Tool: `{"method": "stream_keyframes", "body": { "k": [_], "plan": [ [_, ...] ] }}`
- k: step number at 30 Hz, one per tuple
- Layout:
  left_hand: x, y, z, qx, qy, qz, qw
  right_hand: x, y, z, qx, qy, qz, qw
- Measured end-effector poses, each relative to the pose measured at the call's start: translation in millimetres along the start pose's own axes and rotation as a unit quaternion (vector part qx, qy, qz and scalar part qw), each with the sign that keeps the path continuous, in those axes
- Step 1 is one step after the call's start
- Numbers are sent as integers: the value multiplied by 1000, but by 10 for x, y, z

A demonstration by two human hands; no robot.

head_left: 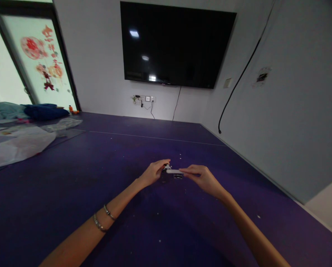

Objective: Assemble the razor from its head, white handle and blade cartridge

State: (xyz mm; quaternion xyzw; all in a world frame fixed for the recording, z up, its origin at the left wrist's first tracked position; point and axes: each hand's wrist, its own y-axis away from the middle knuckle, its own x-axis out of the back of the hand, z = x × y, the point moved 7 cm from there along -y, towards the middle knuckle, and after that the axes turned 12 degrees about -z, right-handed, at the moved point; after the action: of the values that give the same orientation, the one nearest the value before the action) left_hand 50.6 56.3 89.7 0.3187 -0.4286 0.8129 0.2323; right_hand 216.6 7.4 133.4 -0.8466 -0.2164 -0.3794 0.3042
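Note:
My left hand is closed around a small white and dark piece, too small to name. Between its fingertips my right hand pinches the end of a slim white strip. The strip lies nearly level, and its far end comes up close to the small piece; whether they touch I cannot tell. Just below the strip shows a small dark rectangular item with pale marks. Both hands are low over the purple surface.
Several tiny white bits dot the surface. Clear plastic sheeting and folded blue cloth lie at the far left. A large black television hangs on the wall, and a loose black cable dangles on the right.

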Motion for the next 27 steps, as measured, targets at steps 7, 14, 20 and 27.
{"method": "stream_keyframes", "body": {
  "k": [7, 14, 20, 27],
  "plan": [
    [1, -6, 33, 2, 7, -5, 1000, 33, 18, -6, -7, 6, -8, 1000],
    [9, -14, 67, 4, -1, -4, 1000, 77, 20, 4, -5, 2, -2, 1000],
    [21, -21, 96, 8, 5, -6, 1000, 106, 26, -8, -22, -1, 9, 1000],
    [26, -7, 6, 65, 42, 17, 997, 114, 40, 45, -48, -50, -4, 998]
  ]
}}
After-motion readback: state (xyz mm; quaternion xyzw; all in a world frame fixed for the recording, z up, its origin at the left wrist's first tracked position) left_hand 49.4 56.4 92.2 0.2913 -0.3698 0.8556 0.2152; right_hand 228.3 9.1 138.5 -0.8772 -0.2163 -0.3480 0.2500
